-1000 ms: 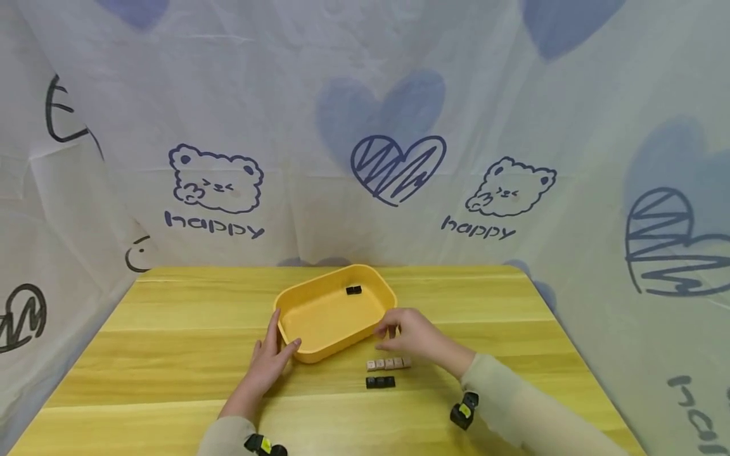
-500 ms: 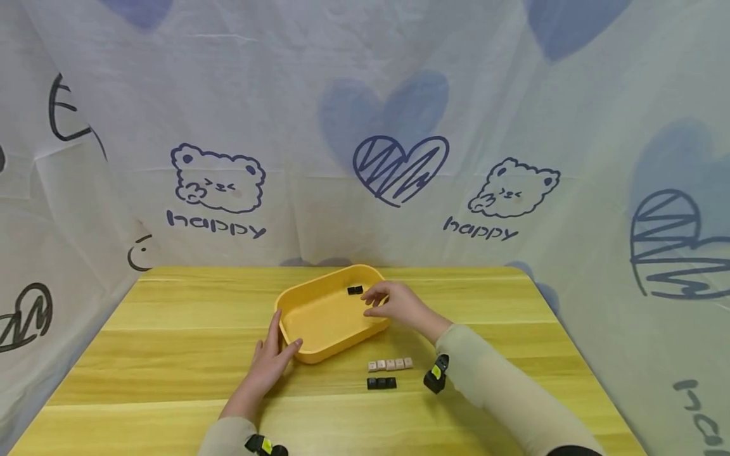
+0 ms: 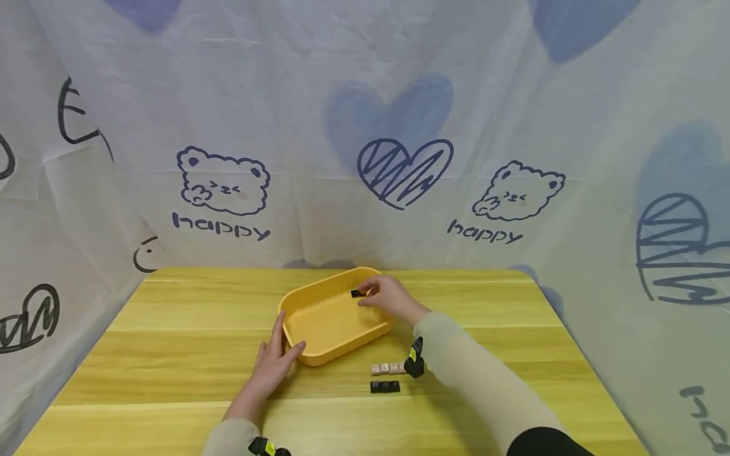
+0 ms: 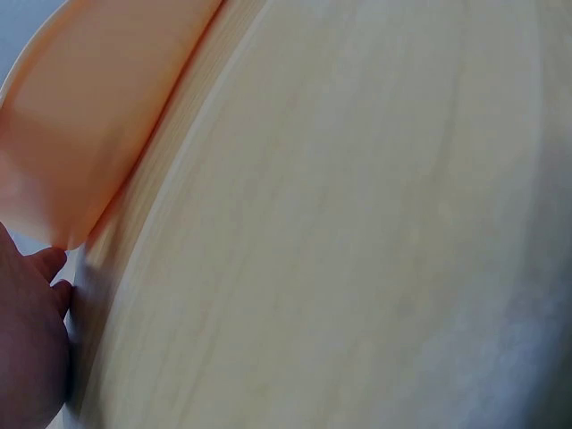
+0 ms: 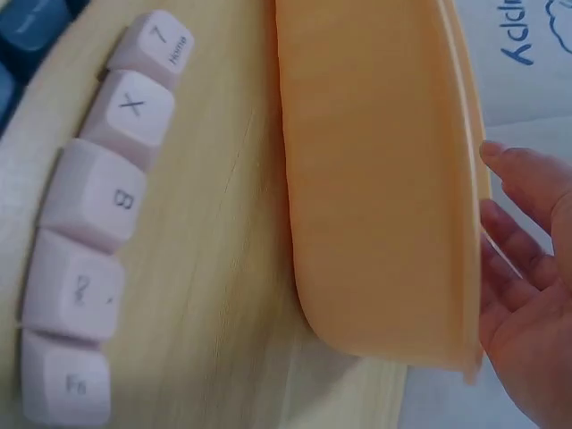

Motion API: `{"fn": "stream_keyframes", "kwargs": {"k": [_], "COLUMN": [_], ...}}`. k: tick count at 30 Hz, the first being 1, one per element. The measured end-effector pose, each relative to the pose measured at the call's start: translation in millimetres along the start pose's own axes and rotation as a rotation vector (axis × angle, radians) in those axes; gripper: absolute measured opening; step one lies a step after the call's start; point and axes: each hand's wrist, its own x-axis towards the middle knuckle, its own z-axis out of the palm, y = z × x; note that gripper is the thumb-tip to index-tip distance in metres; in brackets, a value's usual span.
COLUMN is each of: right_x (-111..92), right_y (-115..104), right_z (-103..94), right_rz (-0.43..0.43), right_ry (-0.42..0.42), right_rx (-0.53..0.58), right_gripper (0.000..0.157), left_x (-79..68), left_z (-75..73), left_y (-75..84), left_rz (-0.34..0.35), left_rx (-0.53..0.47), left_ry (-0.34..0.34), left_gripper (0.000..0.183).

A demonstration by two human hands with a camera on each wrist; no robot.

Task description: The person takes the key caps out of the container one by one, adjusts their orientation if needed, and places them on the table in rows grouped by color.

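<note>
A yellow plastic tray [image 3: 327, 358] sits at an angle on the wooden table. My left hand [image 3: 270, 370] rests on its near left corner, index finger along the outer left side and thumb at the front rim. Over the tray's right end, my right hand [image 3: 390, 297] reaches inside with fingertips beside a black keycap [image 3: 356, 293]. Its thumb and index finger are apart, with no object visible between them. The fingers partly cover the black keycaps there. Pale keycaps [image 5: 94, 192] lie in a row on the table, partly behind the right wrist in the head view.
Three black keycaps [image 3: 384, 387] form a second row nearer me, in front of the pale row. The wooden table [image 3: 188, 354] ends at a white cloth [image 3: 319, 190] printed with hearts and bears. Each wrist wears a small black device.
From the tray's front right edge, my right hand has moved forward and left over the rim to the black keycaps inside. My left hand stays at the tray's corner.
</note>
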Motion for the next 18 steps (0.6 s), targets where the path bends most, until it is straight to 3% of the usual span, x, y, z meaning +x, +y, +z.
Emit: {"fn": "stream_keyframes", "kwargs": {"k": [4,9,18], "right_x": [9.7,18.9,31.2], "right_y": [3.7,6.0,13.9], "right_z": [5.2,13.1,20.9], "right_rz": [0.029,0.051,0.032], "right_ry": [-0.004,-0.008,-0.057], "right_rx": [0.009,-0.076,-0.221], "right_gripper": [0.033,0.037,0.045], "left_x": [-1.3,-1.9,1.2], "left_z": [0.2,0.7,1.2], "left_y": [0.1,-0.6,-1.9], "left_rz": [-0.018,-0.026,0.048], "left_rx": [0.001,0.000,-0.003], "left_ry": [-0.002,0.007,0.022], "left_gripper": [0.085,0.085,0.084]}}
